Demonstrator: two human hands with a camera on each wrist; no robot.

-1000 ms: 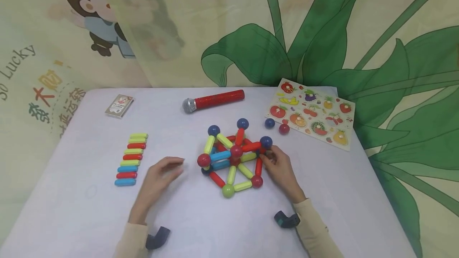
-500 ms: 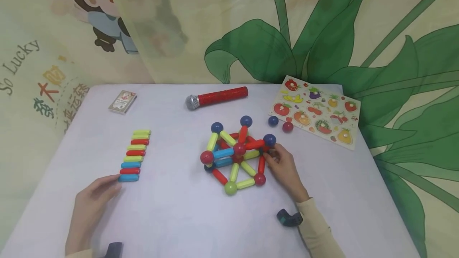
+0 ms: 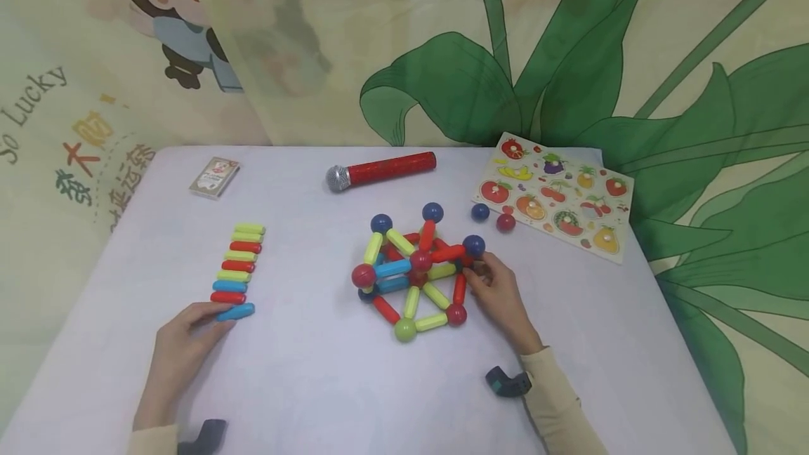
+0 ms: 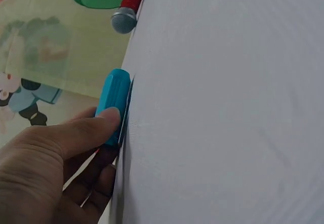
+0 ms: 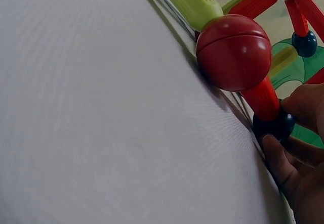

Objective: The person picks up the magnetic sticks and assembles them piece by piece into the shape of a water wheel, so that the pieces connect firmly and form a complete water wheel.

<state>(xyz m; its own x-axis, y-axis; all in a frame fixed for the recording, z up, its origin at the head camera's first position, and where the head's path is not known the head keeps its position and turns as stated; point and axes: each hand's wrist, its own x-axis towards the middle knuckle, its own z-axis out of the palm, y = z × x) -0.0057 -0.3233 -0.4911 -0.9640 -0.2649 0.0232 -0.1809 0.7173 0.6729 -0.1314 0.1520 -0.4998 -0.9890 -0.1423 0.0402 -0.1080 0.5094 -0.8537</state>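
My left hand (image 3: 183, 351) pinches a blue magnetic stick (image 3: 237, 312) between thumb and fingers at the near end of a stick row. In the left wrist view, the thumb presses along the stick's (image 4: 114, 93) side. Red, yellow-green and blue sticks (image 3: 234, 277) lie in that row beyond the hand. At the table's middle stands a ball-and-stick structure (image 3: 420, 260) of coloured sticks joined by balls. My right hand (image 3: 503, 293) is at its right side, where thumb and fingers pinch a dark blue ball (image 5: 273, 128) at a lower corner, below a red stick and large red ball (image 5: 234, 52).
A blue ball (image 3: 480, 212) and a red ball (image 3: 505, 222) lie behind the structure, beside a fruit puzzle board (image 3: 550, 195). A red toy microphone (image 3: 392, 168) lies at the back, and a small card box (image 3: 215, 177) at back left.
My left hand has moved left from beside the structure to the stick row and taken hold of the nearest blue stick, which is now tilted and shifted right. The right hand stays at the structure.
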